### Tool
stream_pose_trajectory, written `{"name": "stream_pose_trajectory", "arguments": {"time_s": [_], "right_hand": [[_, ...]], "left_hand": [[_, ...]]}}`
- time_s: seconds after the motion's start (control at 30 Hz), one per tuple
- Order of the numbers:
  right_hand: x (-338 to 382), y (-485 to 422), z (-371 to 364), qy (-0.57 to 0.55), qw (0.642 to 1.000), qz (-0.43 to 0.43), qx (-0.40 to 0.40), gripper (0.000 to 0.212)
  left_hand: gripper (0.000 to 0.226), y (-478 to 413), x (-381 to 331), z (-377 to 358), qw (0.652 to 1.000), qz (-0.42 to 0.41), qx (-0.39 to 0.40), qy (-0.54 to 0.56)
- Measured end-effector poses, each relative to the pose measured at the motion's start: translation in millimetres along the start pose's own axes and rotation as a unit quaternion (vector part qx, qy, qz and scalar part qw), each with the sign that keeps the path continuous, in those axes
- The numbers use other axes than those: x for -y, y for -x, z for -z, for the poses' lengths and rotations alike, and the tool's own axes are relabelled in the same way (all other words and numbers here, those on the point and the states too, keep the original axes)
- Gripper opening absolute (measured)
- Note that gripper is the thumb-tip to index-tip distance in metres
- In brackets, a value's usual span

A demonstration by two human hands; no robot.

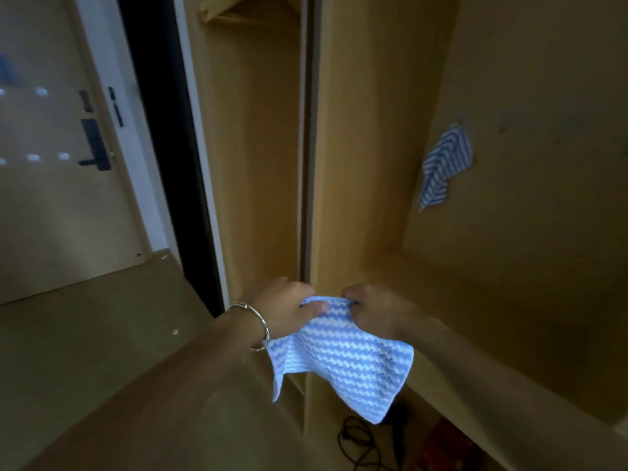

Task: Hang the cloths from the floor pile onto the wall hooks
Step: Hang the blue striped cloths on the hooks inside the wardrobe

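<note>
At the far left, the open wardrobe bay (258,147) holds nothing we can make out but a wooden rail (234,15) at its top. In front of it our left hand (285,307), with a bangle (260,329) on the wrist, pinches one end of the top edge of the blue-and-white striped cloth (339,355). The fingers (314,305) are curled onto the fabric. Our right hand (370,311) grips the same edge just beside it, its fingers also closed on the fabric, and the rest of the cloth hangs loose below both hands, clear of the floor. We judge the step in hand to be readying this cloth for a hook. To do it well we should keep the top edge taut between the two hands and find a corner or loop. Then we carry it up and to the right and seat the fabric fully over the hook before either hand lets go, since a shallow catch could slip off. Further right, the hung cloth (445,164) is already up on the wall (543,215), suspended by one corner. Faint dark marks beyond it may be free hooks, but we cannot tell. Low on the right, the recess beneath the shelf (509,334) contains a tangled black cable (356,443) and something reddish (445,440) that is too dim to name. The floor pile is out of view.
</note>
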State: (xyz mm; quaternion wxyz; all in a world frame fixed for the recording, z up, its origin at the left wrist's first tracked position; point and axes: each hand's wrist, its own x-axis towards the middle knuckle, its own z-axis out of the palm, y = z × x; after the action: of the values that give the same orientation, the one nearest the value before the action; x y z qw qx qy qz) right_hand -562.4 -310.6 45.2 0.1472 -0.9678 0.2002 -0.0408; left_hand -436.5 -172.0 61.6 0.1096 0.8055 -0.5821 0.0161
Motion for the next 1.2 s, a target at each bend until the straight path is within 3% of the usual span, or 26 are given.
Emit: {"name": "stream_pose_trajectory", "arguments": {"time_s": [0.2,0.33,0.53,0.73,0.93,1.1,1.2], "right_hand": [[-64,-53,17,-0.053,0.998,-0.040,0.007,0.025],[-105,-112,28,-0.124,0.991,-0.049,-0.003,0.038],[-177,-169,57,-0.157,0.984,-0.075,-0.033,0.030],[-248,-176,68,-0.160,0.975,-0.132,-0.080,0.034],[-317,-156,81,-0.156,0.957,-0.199,-0.144,0.021],[-359,-121,116,-0.128,0.927,-0.272,-0.226,0.021],[-365,-114,149,-0.114,0.914,-0.304,-0.245,0.029]], "left_hand": [[0.041,-89,4,-22,0.998,-0.059,0.026,-0.003],[0.039,-156,8,-11,0.997,-0.069,0.028,-0.032],[0.038,-259,5,-16,0.996,-0.083,0.022,-0.034],[0.032,-333,-23,-43,0.987,-0.148,0.048,0.029],[0.039,-413,-66,-73,0.975,-0.218,0.002,0.038],[0.034,-473,-115,-80,0.943,-0.294,-0.011,0.153],[0.037,-498,-142,-74,0.936,-0.290,-0.044,0.194]]}}
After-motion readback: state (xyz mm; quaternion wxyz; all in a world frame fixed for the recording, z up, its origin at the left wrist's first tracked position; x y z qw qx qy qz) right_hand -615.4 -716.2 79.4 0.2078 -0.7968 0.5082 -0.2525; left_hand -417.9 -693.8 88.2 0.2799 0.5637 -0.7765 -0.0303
